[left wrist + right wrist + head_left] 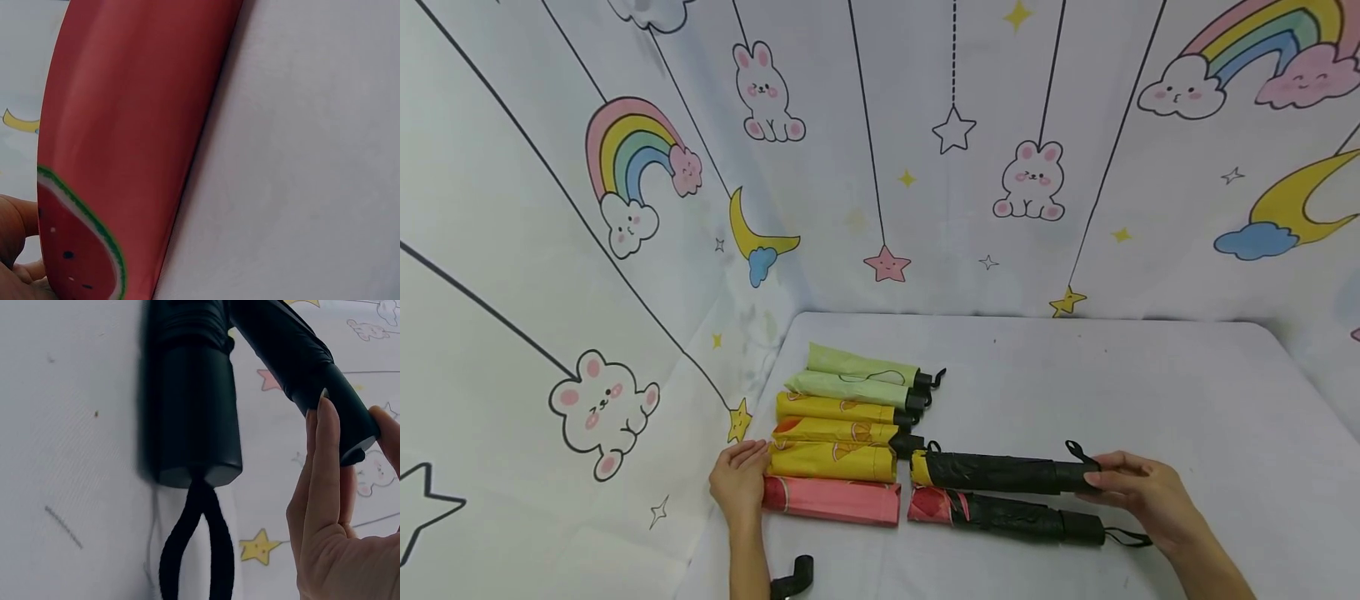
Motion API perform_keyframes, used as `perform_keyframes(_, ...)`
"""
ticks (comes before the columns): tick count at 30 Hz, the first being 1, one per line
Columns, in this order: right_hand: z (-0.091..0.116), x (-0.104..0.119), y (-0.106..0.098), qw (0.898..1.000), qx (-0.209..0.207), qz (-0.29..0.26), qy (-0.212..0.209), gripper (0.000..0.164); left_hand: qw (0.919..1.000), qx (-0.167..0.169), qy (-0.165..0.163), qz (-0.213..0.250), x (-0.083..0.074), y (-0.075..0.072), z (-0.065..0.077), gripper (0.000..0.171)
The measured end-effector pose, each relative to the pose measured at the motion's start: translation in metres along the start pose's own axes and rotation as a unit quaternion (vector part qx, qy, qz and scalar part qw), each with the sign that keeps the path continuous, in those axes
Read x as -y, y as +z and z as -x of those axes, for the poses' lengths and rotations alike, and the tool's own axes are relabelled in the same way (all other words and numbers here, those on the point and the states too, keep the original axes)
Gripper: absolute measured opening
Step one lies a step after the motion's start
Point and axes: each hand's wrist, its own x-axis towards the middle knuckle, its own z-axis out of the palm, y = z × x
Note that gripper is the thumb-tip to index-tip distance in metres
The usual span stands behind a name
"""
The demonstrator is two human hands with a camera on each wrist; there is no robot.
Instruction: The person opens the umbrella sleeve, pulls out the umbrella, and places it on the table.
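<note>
While the left-hand grip [741,479] sits at the left end of the yellow sleeve [831,462], I honestly can't tell whether it's pinching the fabric or just touching it, since the thumb side is hidden in the head view. Right below that is the watermelon-print sleeve [831,502], pinkish-red and smooth, with a rounded side and a green-rimmed slice in the left wrist view. Above are two more yellow umbrellas [835,407] with orange-slice prints, then two pale green ones [861,364], wrinkly fabric, stubby black ends pointing right.

Moving right, the main thing is the black-and-yellow folded umbrella [1000,472]: long axis running left-right, its yellow end just beside the yellow sleeve's right end, pretty much in line with it. It lies to the left of the right-hand grip [1142,492], which is clearly the nearer one, thumb and fingers clamped on its handle end. Just below is the black-and-red folded umbrella [1022,518], roughly parallel: creased, slightly shiny dark cloth, smooth plastic-looking handle with flat facets, and a soft wrist loop [222,562]. It's all laid out on a white, cloth-covered desk [1150,375].
</note>
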Motion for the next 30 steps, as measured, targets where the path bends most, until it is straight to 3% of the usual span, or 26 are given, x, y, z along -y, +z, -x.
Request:
perform_keyframes(7,-0.004,-0.008,-0.011,0.999,0.007,0.029,0.032,0.018,0.9999,0.010,-0.007,-0.004,-0.001,0.000,0.000,0.038)
perform_keyframes(12,-0.010,-0.013,-0.017,0.994,0.006,0.093,0.063,0.024,0.9997,0.012,-0.016,-0.011,-0.003,0.000,-0.001,0.038)
perform_keyframes(15,-0.013,-0.016,-0.018,0.985,-0.013,0.156,0.072,0.035,0.9996,0.016,-0.015,-0.016,-0.003,0.001,-0.001,0.037)
perform_keyframes(19,-0.017,-0.018,-0.014,0.959,-0.037,0.270,0.073,0.052,0.9994,0.019,-0.006,-0.028,-0.004,0.002,-0.004,0.036)
perform_keyframes(22,-0.018,-0.017,-0.009,0.935,-0.041,0.345,0.064,0.054,0.9986,0.021,-0.001,-0.048,-0.005,0.001,-0.007,0.034)
perform_keyframes(26,-0.021,-0.008,0.000,0.906,-0.034,0.420,0.043,0.054,0.9969,0.032,-0.003,-0.072,-0.008,-0.002,-0.011,0.038)
perform_keyframes(30,-0.025,0.004,0.009,0.883,-0.028,0.467,0.019,0.050,0.9962,0.056,-0.007,-0.067,-0.013,-0.002,-0.015,0.043)
